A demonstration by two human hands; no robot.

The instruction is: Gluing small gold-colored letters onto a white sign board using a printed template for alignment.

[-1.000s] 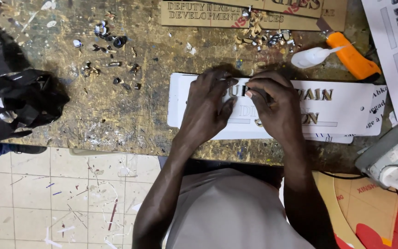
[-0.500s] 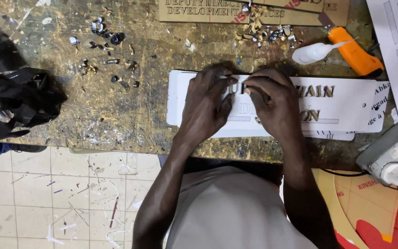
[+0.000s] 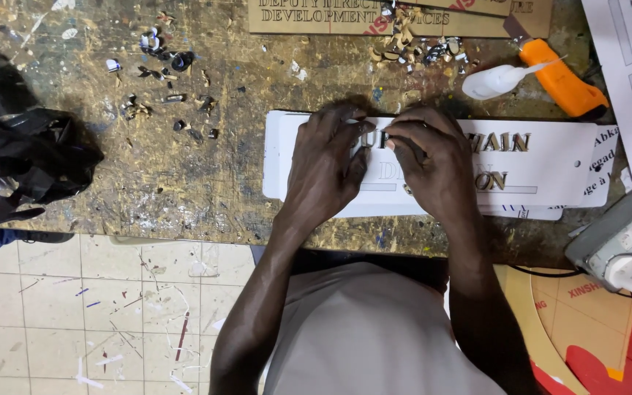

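A white rectangular sign plate [image 3: 550, 164] lies on the worn workbench [image 3: 148, 183], with raised gold letters along its right half. My left hand [image 3: 327, 164] rests on the plate's left part, fingers curled and pressing near its upper edge. My right hand [image 3: 429, 157] sits beside it, its fingertips pinched together over the middle of the plate, where a small letter piece seems to be held against the surface. The two hands' fingertips almost meet. What lies under the fingers is hidden.
An orange utility knife [image 3: 561, 77] and a small white glue bottle [image 3: 495, 79] lie behind the plate. A wooden sign board [image 3: 316, 18] lies at the far edge with scraps [image 3: 411, 44]. Black plastic [image 3: 23, 161] lies left, dark bits [image 3: 162, 58] nearby, a grey device [image 3: 623, 245] right.
Both hands stay on the sign plate with only slight finger movement; the view has shifted a little.
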